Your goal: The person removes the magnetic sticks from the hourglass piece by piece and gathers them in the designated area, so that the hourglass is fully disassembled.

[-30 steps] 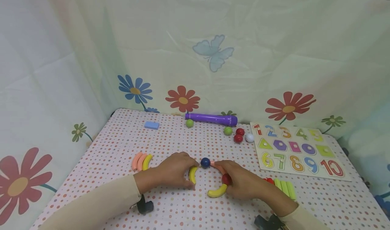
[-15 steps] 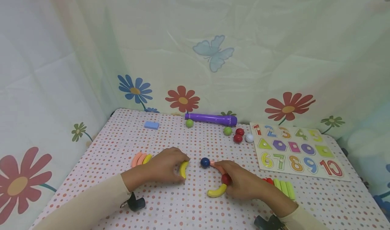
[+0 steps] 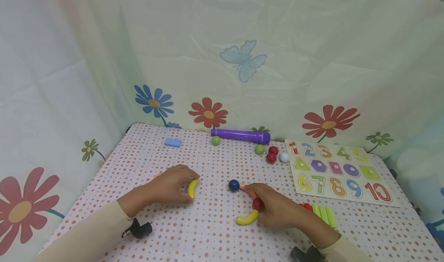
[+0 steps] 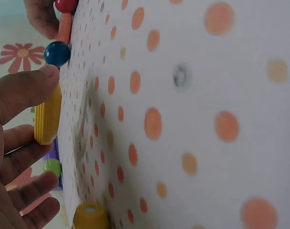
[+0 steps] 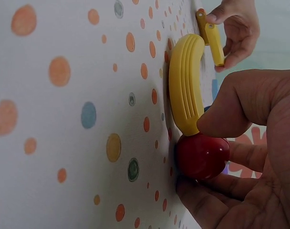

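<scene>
My left hand (image 3: 170,185) pinches a yellow curved magnetic stick (image 3: 192,188) between thumb and fingers; the left wrist view has this stick (image 4: 48,117) raised off the table. A second yellow stick (image 4: 90,217) lies below that hand, largely hidden from the head view. My right hand (image 3: 275,206) grips a red ball (image 5: 202,156), thumb at its joint with another yellow curved stick (image 5: 185,86). From the red ball an orange curved stick (image 3: 249,190) runs to a dark blue ball (image 3: 234,185), forming an open arc on the table.
Behind lie a purple tube (image 3: 241,135), a light blue block (image 3: 172,142), green balls (image 3: 259,149), red balls (image 3: 271,158) and a white ball (image 3: 284,157). A number puzzle board (image 3: 341,173) is at right. Green sticks (image 3: 324,215) lie beside the right forearm.
My left hand has drawn the yellow stick away from the blue ball, leftward to above the other curved sticks, which it now mostly covers. The right hand and the arc stay put.
</scene>
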Available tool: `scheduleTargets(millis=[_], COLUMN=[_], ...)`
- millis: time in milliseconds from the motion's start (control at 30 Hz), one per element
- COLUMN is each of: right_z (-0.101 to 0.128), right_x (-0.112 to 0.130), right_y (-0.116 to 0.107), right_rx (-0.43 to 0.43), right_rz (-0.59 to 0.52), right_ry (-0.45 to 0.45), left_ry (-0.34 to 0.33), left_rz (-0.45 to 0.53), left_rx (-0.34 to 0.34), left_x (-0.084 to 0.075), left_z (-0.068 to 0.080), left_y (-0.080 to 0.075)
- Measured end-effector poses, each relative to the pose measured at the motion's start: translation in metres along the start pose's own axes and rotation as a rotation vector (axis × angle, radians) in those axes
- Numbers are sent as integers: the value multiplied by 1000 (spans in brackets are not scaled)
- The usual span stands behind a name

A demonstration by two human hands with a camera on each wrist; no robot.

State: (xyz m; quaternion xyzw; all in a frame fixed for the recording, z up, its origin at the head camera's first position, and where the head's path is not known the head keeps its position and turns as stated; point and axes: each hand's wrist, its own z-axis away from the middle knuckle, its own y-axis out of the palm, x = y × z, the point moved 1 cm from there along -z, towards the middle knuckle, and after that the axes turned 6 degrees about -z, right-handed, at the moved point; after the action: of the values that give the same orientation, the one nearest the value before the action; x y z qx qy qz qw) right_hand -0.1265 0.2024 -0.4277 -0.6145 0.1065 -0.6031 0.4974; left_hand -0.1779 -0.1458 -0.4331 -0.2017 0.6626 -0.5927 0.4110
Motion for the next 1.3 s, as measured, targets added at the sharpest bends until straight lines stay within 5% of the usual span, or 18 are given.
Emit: scheduleTargets(millis=[600, 1300], right_z=[-1, 1], right_x=[-2, -1], right_y=[1, 2], right_rx=[4, 4], right_rz=[-5, -25], right_ry=[29, 25], left_ry=[-107, -79], left_rz=[41, 22], left_rx=[-44, -52], left_x=[32, 43], left_z=[27, 36], left_y=[-5, 0])
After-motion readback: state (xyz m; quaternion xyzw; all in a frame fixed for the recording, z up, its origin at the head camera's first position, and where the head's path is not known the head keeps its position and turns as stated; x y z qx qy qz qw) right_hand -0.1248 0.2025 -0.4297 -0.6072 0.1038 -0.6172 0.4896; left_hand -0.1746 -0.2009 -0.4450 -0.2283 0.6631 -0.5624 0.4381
